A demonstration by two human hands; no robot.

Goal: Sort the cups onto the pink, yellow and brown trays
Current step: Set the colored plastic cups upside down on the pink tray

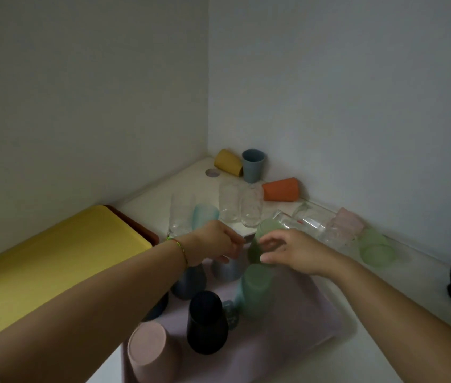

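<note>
While the left hand (214,243) blurs, the right hand (297,252) grips a green cup (266,230)

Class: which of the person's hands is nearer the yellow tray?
Left. The left hand is just right of the yellow tray; the right hand is farther right, gripping a green cup.

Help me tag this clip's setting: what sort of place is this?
Likely a corner of a home room, though unsure: a pale counter against plain white walls, an orange cup lying among other plastic and glass ones, a yellow tray.
</note>
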